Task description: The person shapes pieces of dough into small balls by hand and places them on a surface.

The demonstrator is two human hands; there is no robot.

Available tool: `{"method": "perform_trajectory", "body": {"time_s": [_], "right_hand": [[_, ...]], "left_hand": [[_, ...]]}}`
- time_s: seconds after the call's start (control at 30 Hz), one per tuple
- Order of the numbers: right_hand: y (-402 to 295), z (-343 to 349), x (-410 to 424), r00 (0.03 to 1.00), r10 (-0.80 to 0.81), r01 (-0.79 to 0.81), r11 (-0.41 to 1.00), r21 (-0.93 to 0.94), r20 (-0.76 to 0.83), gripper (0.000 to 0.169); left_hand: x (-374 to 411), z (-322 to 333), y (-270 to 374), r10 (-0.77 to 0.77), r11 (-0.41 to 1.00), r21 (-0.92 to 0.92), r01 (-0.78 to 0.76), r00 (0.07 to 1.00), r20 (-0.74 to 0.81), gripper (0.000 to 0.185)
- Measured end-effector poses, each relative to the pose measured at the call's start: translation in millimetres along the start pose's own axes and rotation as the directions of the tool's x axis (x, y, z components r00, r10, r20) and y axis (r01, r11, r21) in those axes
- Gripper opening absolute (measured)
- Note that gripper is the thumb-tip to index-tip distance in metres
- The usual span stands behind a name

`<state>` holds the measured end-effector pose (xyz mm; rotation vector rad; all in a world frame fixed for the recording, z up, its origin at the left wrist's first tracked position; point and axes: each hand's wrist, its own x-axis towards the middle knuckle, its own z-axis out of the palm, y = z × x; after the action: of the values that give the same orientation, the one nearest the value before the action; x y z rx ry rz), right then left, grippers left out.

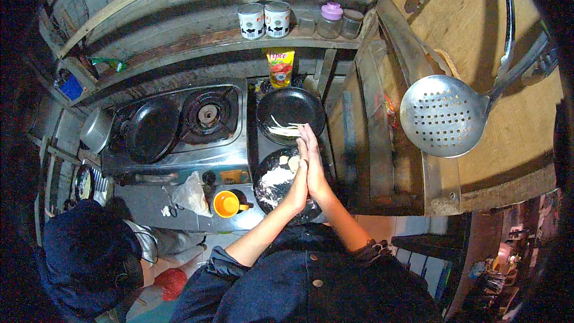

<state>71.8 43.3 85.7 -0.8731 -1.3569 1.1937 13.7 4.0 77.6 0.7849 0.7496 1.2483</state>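
Observation:
My left hand (301,170) and my right hand (315,161) are pressed palm to palm, fingers straight and pointing away from me. Whether anything lies between the palms is hidden. Beneath them is a dark round pan (264,202) dusted with white flour (274,178). Small pale dough pieces (293,163) sit in it beside my left hand. Just beyond, my fingertips reach over the near edge of a second black pan (291,103). Several thin, pale dough strips (283,131) lie there, close to my fingertips.
A yellow mug (226,204) and a plastic bag (193,195) stand left of the floured pan. Farther left is a gas stove (219,152) with a frying pan (152,130). A skimmer (441,116) hangs at right. Another person (89,255) is at lower left.

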Motion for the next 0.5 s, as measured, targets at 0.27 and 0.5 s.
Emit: {"method": "perform_trajectory", "body": {"time_s": [0.27, 0.5], "right_hand": [[-25.5, 32.5, -46.0, 0.974, -0.122, 0.170, 0.950, -0.263, 0.189, 0.069], [-26.1, 24.0, -22.4, 0.988, -0.075, 0.089, 0.991, -0.101, 0.136, 0.068]], "left_hand": [[33.0, -18.3, 41.4, 0.171, 0.985, 0.002, -0.172, 0.979, -0.114, 0.065], [18.4, -12.2, 24.4, 0.268, 0.963, -0.028, -0.269, 0.963, -0.039, 0.066]]}}
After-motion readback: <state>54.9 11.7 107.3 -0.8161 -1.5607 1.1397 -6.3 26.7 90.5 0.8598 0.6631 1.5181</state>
